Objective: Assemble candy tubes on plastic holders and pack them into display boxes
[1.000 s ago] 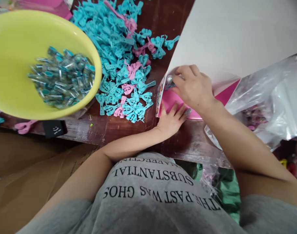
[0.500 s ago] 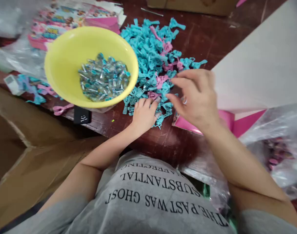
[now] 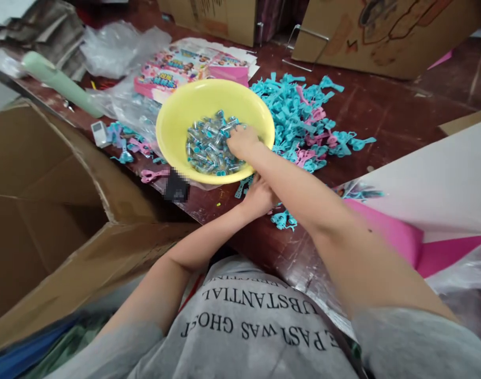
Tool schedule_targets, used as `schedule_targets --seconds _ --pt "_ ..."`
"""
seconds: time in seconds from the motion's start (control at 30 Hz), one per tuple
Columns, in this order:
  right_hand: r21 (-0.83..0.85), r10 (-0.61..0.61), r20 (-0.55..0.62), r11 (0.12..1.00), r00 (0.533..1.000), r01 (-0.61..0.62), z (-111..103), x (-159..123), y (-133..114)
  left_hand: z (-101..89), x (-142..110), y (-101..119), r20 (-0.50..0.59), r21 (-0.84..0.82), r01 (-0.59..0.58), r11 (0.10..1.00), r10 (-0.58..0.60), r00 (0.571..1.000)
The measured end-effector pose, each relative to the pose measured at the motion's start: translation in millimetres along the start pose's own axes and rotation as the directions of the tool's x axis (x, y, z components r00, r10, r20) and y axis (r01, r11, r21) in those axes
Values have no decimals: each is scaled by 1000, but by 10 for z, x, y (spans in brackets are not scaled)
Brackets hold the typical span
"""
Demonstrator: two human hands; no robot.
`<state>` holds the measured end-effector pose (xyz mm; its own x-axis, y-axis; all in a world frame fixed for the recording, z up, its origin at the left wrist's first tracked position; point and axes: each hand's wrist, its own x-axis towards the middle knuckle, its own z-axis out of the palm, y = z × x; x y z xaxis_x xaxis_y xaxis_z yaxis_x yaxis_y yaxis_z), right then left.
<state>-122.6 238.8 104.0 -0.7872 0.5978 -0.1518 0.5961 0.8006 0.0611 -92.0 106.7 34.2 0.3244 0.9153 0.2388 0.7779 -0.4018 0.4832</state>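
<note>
My right hand point(image 3: 244, 143) reaches over the rim into a yellow bowl point(image 3: 171, 126) and is closed at the pile of small clear tubes with blue caps point(image 3: 208, 145). Its fingers appear pinched on one of those tubes. Below the bowl's right side, my left hand point(image 3: 259, 197) lies low at the near edge of a heap of turquoise plastic clips point(image 3: 291, 110). Its fingers are curled, and my right forearm partly covers them, so what they hold is hidden. A few pink clips point(image 3: 305, 157) are mixed into the heap.
Printed pink boxes point(image 3: 161, 76) and plastic wrap lie behind the bowl. A black case point(image 3: 176, 187) and pink clip point(image 3: 153, 175) are near the table's front edge. Cardboard boxes stand at left point(image 3: 38, 210) and back point(image 3: 382, 37). An opened white-and-pink carton point(image 3: 433, 195) lies at right.
My right hand has moved left from above the clips into the bowl, crossing over my left hand. The left hand stays near the clips. The view has shifted, showing more of the table's back.
</note>
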Motion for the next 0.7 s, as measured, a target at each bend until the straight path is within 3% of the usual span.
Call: schedule_targets --seconds 0.1,0.2,0.23,0.3,0.4,0.53,0.7 --pt "-39 -96 33 994 995 98 -49 -61 112 -87 -103 -93 -48 56 -110 992 113 992" --pt "72 -136 -104 987 985 144 -160 -278 215 -272 -351 -117 -63 81 -202 976 207 976" --pt "143 -131 -193 977 972 160 -201 -408 239 -361 -468 -120 -63 67 -158 985 162 985" --pt "302 -106 -357 927 928 222 -272 -759 263 -569 -727 -131 -60 -25 31 999 -33 998" --pt "515 -96 -438 788 894 337 -299 -1378 247 -886 -1061 -162 22 -330 245 911 -253 967" --pt "651 -227 -371 628 901 427 -152 -1901 163 -1113 -1198 -194 164 -565 250 786 -190 968" --pt "660 -286 -385 580 877 479 -7 -1994 80 -1111 -1074 -163 81 -602 149 785 -125 989"
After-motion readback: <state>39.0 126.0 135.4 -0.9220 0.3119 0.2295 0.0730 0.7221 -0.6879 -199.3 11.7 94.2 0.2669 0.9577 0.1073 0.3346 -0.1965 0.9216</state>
